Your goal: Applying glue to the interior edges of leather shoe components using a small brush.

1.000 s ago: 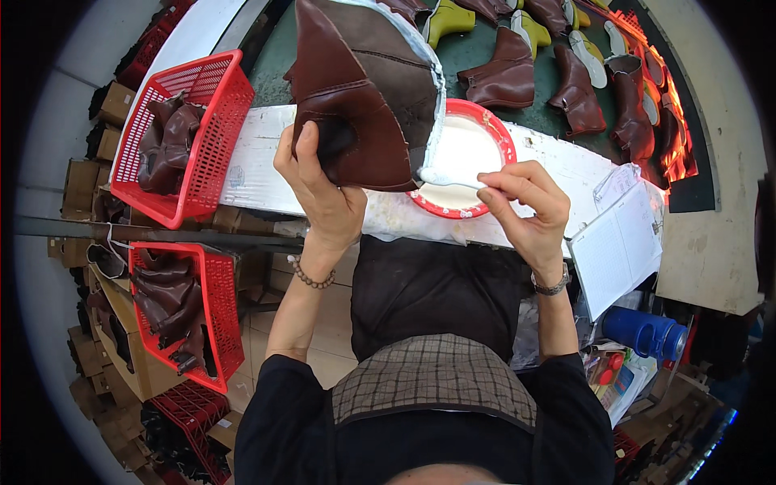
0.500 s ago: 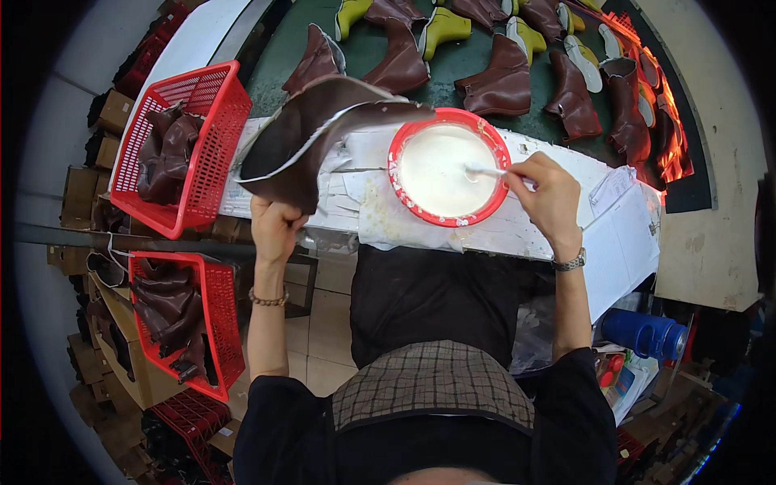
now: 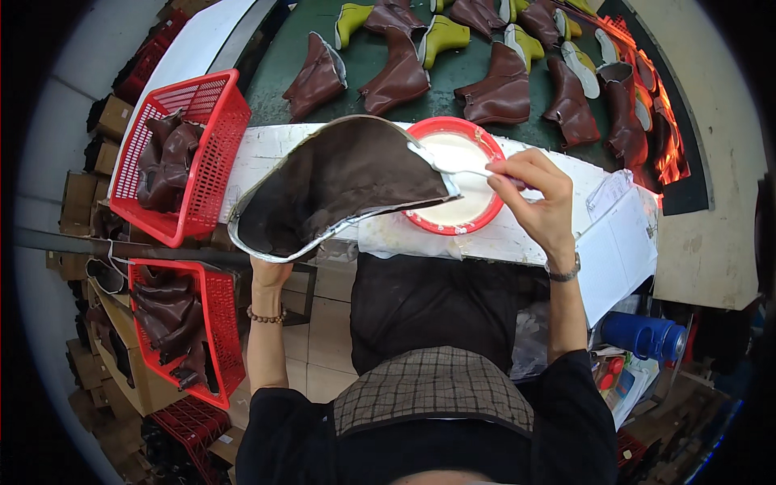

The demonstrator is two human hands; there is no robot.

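The left hand (image 3: 271,275), mostly hidden under it, holds up a dark brown leather boot upper with a pale glued rim (image 3: 335,186) at the bench's ten o'clock; how its fingers close cannot be told. The right hand (image 3: 537,198) pinches a small white brush (image 3: 453,166), its tip over the red-rimmed bowl of white glue (image 3: 465,174) at one o'clock. This looks like reloading glue mid-coating; the next stroke calls for steady contact along the rim.

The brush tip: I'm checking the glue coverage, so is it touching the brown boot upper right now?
Touching. In the head view the brush, held in the right hand, has its white tip on the edge of the brown boot upper, over the red bowl.
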